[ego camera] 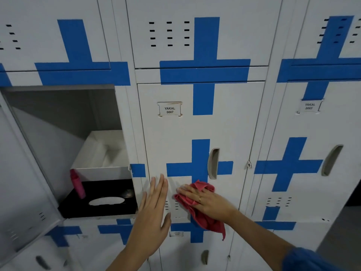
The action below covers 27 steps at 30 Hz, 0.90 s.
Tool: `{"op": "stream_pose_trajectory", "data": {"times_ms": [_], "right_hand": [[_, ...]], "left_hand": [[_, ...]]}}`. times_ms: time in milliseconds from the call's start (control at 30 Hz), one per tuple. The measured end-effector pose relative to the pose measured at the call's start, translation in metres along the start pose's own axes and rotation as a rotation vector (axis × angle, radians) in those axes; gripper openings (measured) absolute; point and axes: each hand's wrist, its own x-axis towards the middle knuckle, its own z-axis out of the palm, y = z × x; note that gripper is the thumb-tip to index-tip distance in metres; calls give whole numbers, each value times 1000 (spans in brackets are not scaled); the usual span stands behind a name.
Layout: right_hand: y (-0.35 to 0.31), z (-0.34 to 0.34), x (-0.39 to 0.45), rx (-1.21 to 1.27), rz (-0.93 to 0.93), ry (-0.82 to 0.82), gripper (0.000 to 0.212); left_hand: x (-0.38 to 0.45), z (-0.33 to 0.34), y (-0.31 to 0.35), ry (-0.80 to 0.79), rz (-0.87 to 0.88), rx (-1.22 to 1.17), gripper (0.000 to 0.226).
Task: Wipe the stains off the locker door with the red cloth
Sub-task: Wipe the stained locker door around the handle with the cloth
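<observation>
The white locker door [175, 137] labelled YAKAL 0007 fills the middle, crossed by blue tape, with a recessed handle [213, 163] on its right side. My right hand [207, 202] presses the crumpled red cloth [205, 218] flat against the door's lower part, just below the blue cross; part of the cloth hangs down under my wrist. My left hand [154, 208] lies flat with fingers spread on the door's lower left edge, holding nothing. No stain is clearly visible on the door.
The locker to the left stands open, its door [21, 182] swung out at the far left. Inside are a white box [101, 171], a black tissue box [101, 202] and a pink bottle [77, 183]. Closed lockers surround the rest.
</observation>
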Motion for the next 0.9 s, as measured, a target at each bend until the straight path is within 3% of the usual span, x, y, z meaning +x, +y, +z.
{"op": "stream_pose_trajectory", "data": {"times_ms": [200,333,567,633,767,900], "right_hand": [[-7,34,-28,-106,-83,-170,102],[-15,26,-32,53,-50,-183,75],[-27,6,-9,28,-80,206,92],[-34,-6,-3,99,-39,326,85],[-50,-22,3,426,156,435,47],[-59,-33,4,709,353,510,43]], "left_hand": [[-15,7,3,-96,-71,6,84],[-19,13,-4,-125,-84,-41,85],[-23,23,-10,-315,-58,-133,81],[-21,22,-7,-306,-90,-180,79],[-12,17,1,-255,-180,-446,63],[-6,17,1,-178,-245,-601,39]]}}
